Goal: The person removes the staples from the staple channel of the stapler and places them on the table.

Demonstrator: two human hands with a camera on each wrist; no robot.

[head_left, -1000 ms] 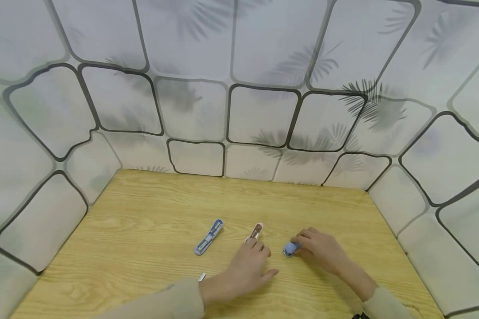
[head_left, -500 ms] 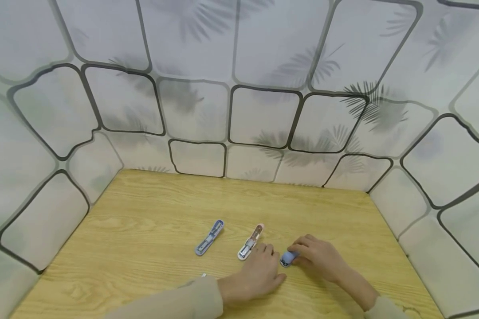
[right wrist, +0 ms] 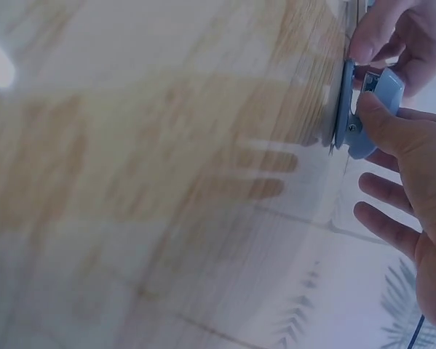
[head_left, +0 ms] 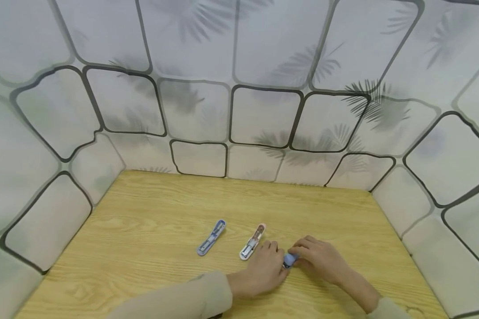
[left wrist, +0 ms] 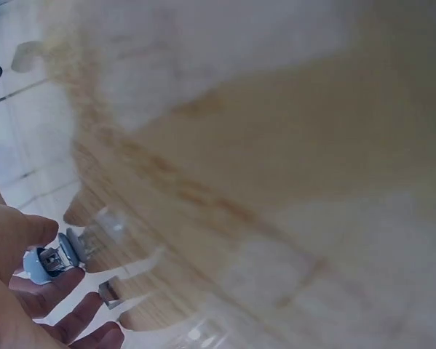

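Note:
A small blue stapler (head_left: 289, 260) stands on the wooden table between both hands. My right hand (head_left: 319, 261) grips its rear, and in the right wrist view the thumb lies on the blue stapler's top (right wrist: 389, 91), which is raised off its base (right wrist: 344, 109). From the other side my left hand (head_left: 265, 268) reaches its front end with thumb and index finger, one on each side in the left wrist view. A pink-and-white stapler (head_left: 253, 242), folded open flat, lies just beyond the left hand. Left of it is a second opened stapler, blue (head_left: 211, 238).
White padded-pattern cloth walls (head_left: 263, 115) enclose the table (head_left: 143, 208) at the back and sides. In the left wrist view a small silvery metal piece (left wrist: 110, 292) shows beyond the left fingers. My left sleeve (head_left: 183, 297) covers part of the near table.
My left hand has moved right, off the pink-and-white stapler, to the blue stapler's front end. The right hand has shifted the blue stapler slightly nearer. A small silvery piece is now hidden by the left sleeve.

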